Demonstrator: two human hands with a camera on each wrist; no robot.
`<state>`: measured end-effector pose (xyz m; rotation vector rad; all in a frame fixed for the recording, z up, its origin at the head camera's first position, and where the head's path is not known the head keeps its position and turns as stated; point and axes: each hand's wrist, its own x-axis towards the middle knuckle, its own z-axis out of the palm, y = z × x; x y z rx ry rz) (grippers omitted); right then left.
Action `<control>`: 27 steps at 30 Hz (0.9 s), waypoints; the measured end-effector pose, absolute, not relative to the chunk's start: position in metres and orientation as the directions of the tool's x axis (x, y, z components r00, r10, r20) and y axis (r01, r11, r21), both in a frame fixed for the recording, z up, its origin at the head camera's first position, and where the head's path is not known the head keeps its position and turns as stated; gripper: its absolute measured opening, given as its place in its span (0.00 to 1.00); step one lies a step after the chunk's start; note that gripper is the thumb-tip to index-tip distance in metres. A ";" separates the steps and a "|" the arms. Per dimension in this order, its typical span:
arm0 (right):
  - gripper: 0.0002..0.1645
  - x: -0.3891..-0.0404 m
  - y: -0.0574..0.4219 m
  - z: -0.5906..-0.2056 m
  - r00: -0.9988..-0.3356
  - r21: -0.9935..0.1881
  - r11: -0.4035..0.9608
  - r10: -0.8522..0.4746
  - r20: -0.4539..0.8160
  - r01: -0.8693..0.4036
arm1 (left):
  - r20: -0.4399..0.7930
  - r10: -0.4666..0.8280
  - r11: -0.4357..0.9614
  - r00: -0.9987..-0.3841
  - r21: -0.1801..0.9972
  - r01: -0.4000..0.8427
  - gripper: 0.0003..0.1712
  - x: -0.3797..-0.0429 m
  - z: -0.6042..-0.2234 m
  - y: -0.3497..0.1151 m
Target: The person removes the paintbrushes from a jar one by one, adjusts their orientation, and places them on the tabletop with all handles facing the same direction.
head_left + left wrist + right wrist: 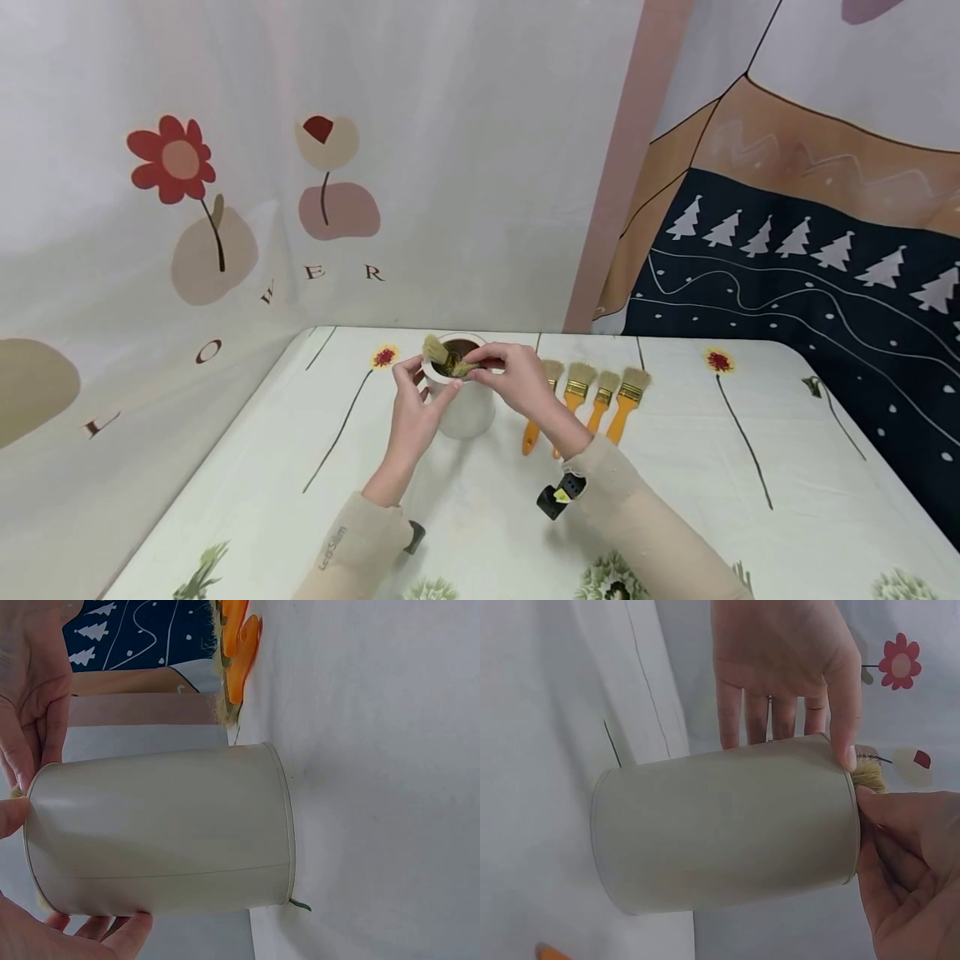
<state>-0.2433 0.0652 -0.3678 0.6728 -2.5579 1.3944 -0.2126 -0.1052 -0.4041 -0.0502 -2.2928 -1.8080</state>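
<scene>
I'm clasping the white canister [467,414] with my left hand [416,410], my right hand [522,380] pinching a brush [461,368] in the canister's mouth beside a second brush [434,349], four more brushes [603,395] lying to the canister's right!

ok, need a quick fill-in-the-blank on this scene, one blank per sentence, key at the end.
1. The left hand holds the container, whose open end faces ____.
2. The right hand pinches the ____ end of a brush at the container's mouth.
3. The loose brushes lying on the table number ____.
4. Their handles are coloured ____.

Missing words: up; bristle; four; orange.
</scene>
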 end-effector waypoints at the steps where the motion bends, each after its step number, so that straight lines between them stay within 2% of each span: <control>1: 0.10 -0.243 0.065 -0.369 -0.885 -0.758 0.462 -0.308 0.349 -0.460 | 0.191 -0.110 0.242 -0.975 0.957 0.160 0.42 -0.213 -0.404 -0.105; 9: 0.08 -0.243 0.065 -0.373 -0.864 -0.765 0.402 -0.265 0.429 -0.503 | 0.198 -0.104 0.243 -0.975 0.955 0.168 0.43 -0.212 -0.403 -0.105; 16: 0.07 -0.244 0.066 -0.375 -0.859 -0.807 0.297 -0.219 0.463 -0.511 | 0.197 -0.108 0.241 -0.974 0.956 0.167 0.43 -0.211 -0.402 -0.105; 27: 0.10 -0.244 0.070 -0.363 -0.860 -0.826 0.242 -0.133 0.492 -0.510 | 0.183 -0.111 0.244 -0.977 0.958 0.152 0.42 -0.212 -0.401 -0.104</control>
